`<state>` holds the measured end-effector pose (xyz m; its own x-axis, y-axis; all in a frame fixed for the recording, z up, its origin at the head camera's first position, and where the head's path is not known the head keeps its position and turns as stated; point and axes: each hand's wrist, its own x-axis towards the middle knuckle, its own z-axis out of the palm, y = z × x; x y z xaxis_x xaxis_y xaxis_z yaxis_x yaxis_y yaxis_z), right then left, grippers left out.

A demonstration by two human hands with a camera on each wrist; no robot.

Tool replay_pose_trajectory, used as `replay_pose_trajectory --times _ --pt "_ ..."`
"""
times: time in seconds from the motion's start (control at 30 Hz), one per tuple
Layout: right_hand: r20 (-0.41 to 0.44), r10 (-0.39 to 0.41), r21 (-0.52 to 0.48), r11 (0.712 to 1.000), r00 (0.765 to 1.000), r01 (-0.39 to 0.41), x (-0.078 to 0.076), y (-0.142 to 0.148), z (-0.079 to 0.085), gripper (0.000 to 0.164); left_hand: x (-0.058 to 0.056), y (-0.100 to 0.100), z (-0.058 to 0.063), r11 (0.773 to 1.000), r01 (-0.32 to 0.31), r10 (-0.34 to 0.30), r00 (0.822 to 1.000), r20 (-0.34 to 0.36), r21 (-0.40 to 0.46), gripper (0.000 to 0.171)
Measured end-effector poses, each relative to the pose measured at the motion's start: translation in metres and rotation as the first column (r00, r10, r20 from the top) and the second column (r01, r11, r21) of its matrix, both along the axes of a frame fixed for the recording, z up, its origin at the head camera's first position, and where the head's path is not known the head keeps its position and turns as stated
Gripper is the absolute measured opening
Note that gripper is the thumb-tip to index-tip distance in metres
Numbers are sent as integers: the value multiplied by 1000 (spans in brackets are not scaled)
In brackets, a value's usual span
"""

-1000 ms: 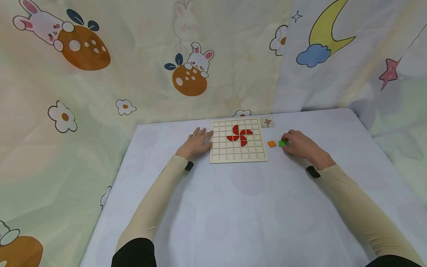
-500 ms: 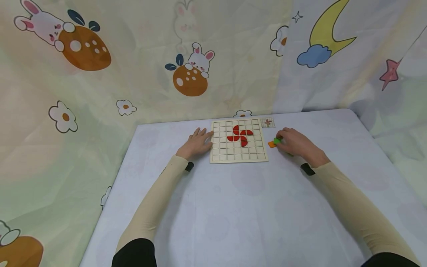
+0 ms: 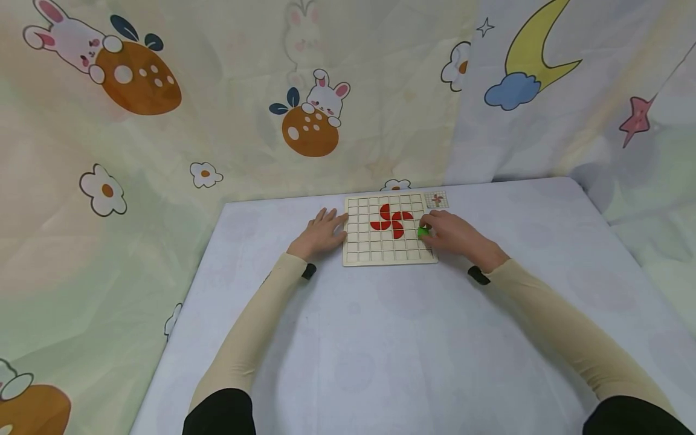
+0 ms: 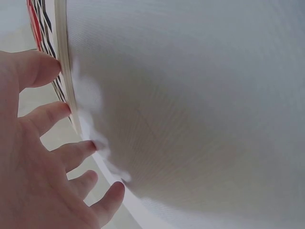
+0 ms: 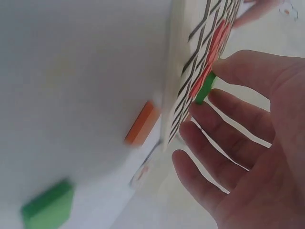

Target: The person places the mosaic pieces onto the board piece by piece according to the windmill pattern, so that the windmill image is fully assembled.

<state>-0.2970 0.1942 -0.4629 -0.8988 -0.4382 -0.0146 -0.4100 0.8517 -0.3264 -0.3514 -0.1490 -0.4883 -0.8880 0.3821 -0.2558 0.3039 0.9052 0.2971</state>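
My left hand point(image 3: 318, 234) lies at the left edge of a square wooden grid board point(image 3: 359, 254), fingers spread, with thumb and fingertip against its side. Several red petal-shaped tiles point(image 3: 398, 230) form a pinwheel on the board. Over the right part of the grid, my right hand point(image 3: 459, 234) pinches a small green tile point(image 3: 423, 232) between thumb and fingers. In the right wrist view the green tile point(image 5: 206, 88) stands tilted just above the grid lines, to the right of the red tiles.
A small card with a pinwheel pattern point(image 3: 437, 200) lies at the board's top right corner. In the right wrist view, an orange tile point(image 5: 143, 124) and another green tile point(image 5: 50, 207) lie on the white cloth; my right hand hides them in the head view.
My right hand has moved left with the green tile, from the cloth past the orange tile to above the board's right side. The left hand has stayed in place.
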Motion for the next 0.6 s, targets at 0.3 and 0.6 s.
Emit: replay_pose_trajectory --times 0.3,0.6 --pt "6 89 0 996 996 -89 -1 -35 -3 14 1 1 1 1000 -2 2 1000 5 7 60" --pt "-80 234 38 972 969 -232 1 -63 -2 9 2 -1 2 1000 6 -6 1000 9 8 60"
